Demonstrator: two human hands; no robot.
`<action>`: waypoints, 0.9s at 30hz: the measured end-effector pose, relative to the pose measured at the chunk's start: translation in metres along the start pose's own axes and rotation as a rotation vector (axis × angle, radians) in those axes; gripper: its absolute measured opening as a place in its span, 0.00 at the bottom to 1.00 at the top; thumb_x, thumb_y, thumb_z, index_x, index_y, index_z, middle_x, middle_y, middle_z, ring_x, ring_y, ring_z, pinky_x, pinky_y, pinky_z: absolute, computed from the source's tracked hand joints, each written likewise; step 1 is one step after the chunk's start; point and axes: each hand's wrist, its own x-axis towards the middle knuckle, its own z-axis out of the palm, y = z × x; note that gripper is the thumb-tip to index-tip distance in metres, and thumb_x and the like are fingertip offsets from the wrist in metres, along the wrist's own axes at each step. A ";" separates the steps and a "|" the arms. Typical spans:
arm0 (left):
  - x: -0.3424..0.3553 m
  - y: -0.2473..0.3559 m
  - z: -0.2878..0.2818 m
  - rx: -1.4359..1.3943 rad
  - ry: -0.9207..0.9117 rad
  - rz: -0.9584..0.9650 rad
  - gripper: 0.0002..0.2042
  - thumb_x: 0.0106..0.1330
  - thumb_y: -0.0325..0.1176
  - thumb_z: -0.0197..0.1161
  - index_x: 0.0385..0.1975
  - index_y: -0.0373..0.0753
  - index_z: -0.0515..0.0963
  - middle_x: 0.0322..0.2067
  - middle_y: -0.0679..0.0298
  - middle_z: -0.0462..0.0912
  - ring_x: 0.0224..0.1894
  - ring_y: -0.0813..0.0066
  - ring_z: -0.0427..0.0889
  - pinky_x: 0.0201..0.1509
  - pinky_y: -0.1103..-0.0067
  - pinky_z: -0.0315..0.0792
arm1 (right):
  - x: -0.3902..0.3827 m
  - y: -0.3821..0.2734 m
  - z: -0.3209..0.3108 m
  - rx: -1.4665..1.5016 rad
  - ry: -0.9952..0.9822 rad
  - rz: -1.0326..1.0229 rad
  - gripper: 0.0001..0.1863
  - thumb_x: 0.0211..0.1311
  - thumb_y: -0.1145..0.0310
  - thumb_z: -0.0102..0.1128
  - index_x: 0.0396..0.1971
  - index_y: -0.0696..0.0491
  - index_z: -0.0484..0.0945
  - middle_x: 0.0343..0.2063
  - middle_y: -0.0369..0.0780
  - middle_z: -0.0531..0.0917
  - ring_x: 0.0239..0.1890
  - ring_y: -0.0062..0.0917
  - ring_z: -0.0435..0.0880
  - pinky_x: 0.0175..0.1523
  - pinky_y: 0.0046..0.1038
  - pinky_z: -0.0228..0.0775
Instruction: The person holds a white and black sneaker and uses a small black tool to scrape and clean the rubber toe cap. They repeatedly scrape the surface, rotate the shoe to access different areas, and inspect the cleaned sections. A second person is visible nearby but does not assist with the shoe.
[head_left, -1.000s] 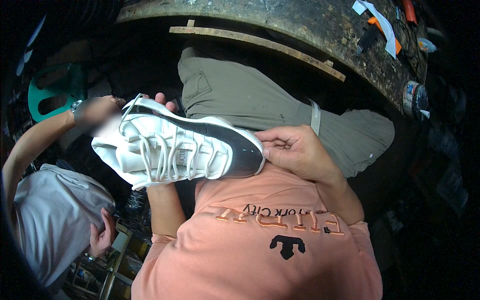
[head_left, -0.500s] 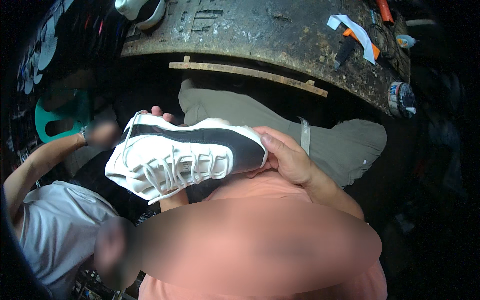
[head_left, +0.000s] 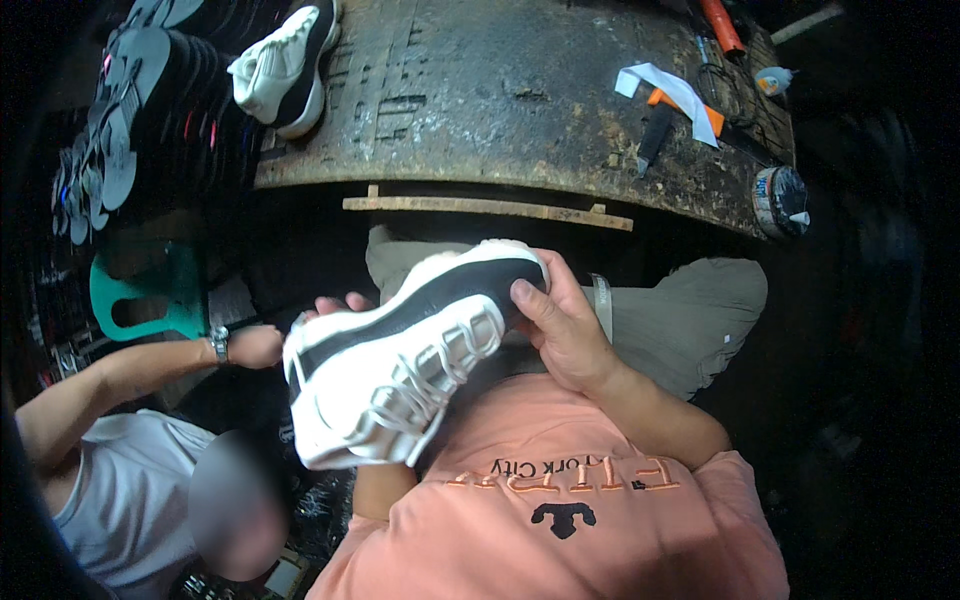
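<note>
A white sneaker (head_left: 345, 400) with black side panels and white laces is held in front of my body, tilted with its laced side toward me. My right hand (head_left: 572, 325) grips its dark rounded end, thumb on the black panel and fingers behind the edge. At the other end, my left hand (head_left: 343, 303) supports the shoe from beneath; only some fingertips show past the far edge, and the palm is hidden. A matching white-and-black sneaker (head_left: 275, 70) rests on the worn workbench (head_left: 470, 110) at the far left.
On the bench's right lie a white strip (head_left: 680, 92), a black-and-orange tool (head_left: 655, 138), a red-handled tool (head_left: 722, 28), a small bottle (head_left: 772, 80) and a round tub (head_left: 780, 203). Dark sandals (head_left: 122, 165) hang left, above a green stool (head_left: 150, 290). A person (head_left: 140, 480) sits close on my left.
The sneaker has shifted right and tilted more steeply, its dark end now higher than the other. Both hands keep hold. My view has also shifted, bringing more of the bench into sight.
</note>
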 end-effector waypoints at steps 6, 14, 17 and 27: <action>-0.027 0.000 -0.023 -0.032 0.177 -0.134 0.30 0.78 0.55 0.45 0.71 0.43 0.62 0.71 0.56 0.65 0.72 0.56 0.61 0.76 0.58 0.53 | 0.002 -0.002 -0.006 -0.168 0.056 -0.150 0.20 0.78 0.57 0.56 0.54 0.58 0.70 0.46 0.37 0.80 0.49 0.17 0.78 0.53 0.24 0.72; -0.033 0.010 -0.022 0.146 0.173 -0.196 0.27 0.77 0.52 0.47 0.67 0.40 0.65 0.66 0.55 0.68 0.65 0.59 0.65 0.71 0.62 0.58 | 0.005 -0.014 -0.010 -0.418 0.129 -0.215 0.17 0.74 0.59 0.61 0.47 0.59 0.75 0.41 0.39 0.84 0.44 0.19 0.81 0.52 0.26 0.74; -0.036 0.012 -0.021 0.182 0.176 -0.216 0.26 0.77 0.51 0.48 0.66 0.39 0.66 0.64 0.55 0.70 0.63 0.60 0.66 0.68 0.63 0.60 | 0.006 -0.017 -0.012 -0.454 0.125 -0.241 0.17 0.74 0.59 0.61 0.47 0.60 0.76 0.40 0.39 0.85 0.44 0.19 0.81 0.52 0.26 0.74; -0.040 0.024 -0.021 0.282 0.181 -0.278 0.23 0.76 0.48 0.50 0.61 0.36 0.70 0.58 0.54 0.74 0.55 0.63 0.71 0.61 0.68 0.67 | 0.008 -0.015 -0.010 -0.343 0.148 -0.175 0.15 0.75 0.60 0.57 0.47 0.59 0.76 0.39 0.38 0.83 0.42 0.18 0.80 0.50 0.25 0.74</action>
